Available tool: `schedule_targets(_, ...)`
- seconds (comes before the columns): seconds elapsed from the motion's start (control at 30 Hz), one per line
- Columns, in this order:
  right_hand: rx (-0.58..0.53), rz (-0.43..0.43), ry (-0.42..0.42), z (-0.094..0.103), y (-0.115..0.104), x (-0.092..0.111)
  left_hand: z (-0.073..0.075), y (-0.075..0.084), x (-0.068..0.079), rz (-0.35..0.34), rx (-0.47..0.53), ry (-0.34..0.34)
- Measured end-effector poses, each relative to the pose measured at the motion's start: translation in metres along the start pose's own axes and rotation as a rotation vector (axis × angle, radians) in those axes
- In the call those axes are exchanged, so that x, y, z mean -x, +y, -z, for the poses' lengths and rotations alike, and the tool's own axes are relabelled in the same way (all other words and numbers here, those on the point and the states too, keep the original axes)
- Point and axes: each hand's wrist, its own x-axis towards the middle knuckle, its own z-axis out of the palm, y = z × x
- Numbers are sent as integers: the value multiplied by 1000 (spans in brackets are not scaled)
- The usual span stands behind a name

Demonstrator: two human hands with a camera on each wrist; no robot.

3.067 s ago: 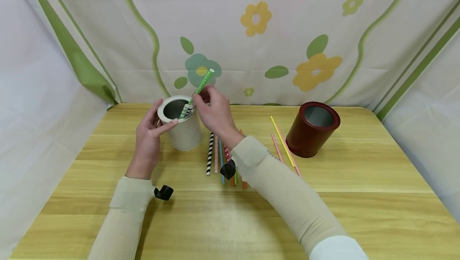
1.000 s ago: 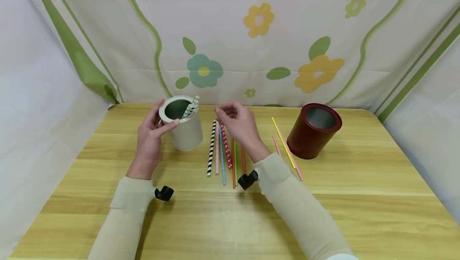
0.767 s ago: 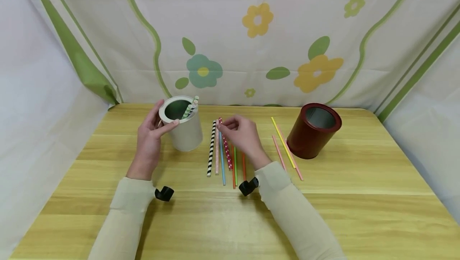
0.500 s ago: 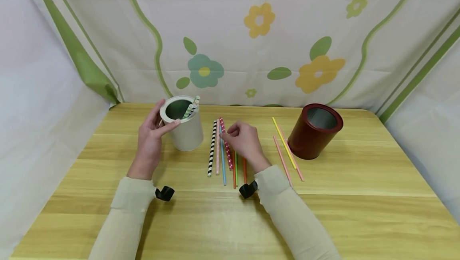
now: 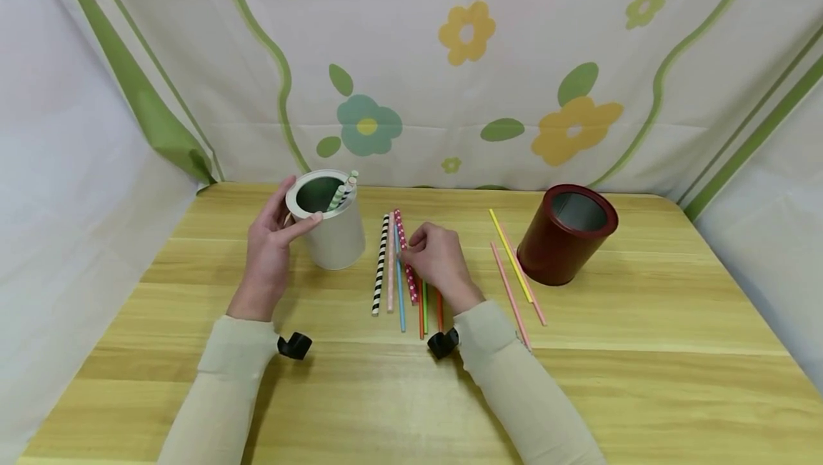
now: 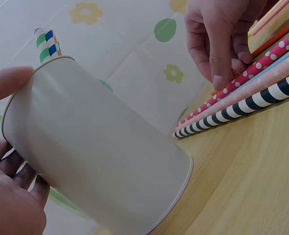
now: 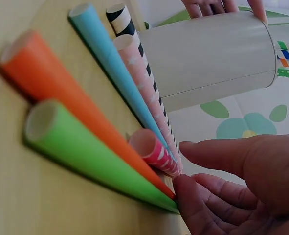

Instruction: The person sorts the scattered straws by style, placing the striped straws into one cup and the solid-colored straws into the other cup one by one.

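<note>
Currently, white can (image 5: 337,243) stands on the counter (image 5: 360,408). Left hand (image 5: 266,258) grips its upper part, thumb (image 6: 10,83) by the rim, fingers (image 6: 39,191) spread against the wall.

Magenta dotted straw (image 6: 261,63) lies on the counter to the can's right, past the black-striped straw (image 5: 380,272) and pale pink straw (image 5: 390,272); its far end lies close by the blue straw (image 5: 401,301). Right hand (image 5: 442,258) is over it, fingers curled, thumb and forefinger nearly together at the straw. From where I stand, cannot tell whether they have closed on it.

Handling (estimate): dotted straw very light, paper-like, stiff lengthwise, easily crushed by a hard squeeze; grip probably not slippery. Suggest a soft pinch near mid-length, clear of the blue neighbour.

Change: 3.1 s ago the right hand held a green dotted straw above the can; now a green dotted end (image 7: 288,73) pokes past the can's rim, and that hand is lower, right of the can. Left hand's grip unchanged.
</note>
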Motion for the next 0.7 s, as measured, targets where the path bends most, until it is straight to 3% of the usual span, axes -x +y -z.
schedule_targets(0.7,10,-36,-1,-4,0,-2,0,-1,0,10,-2,-2)
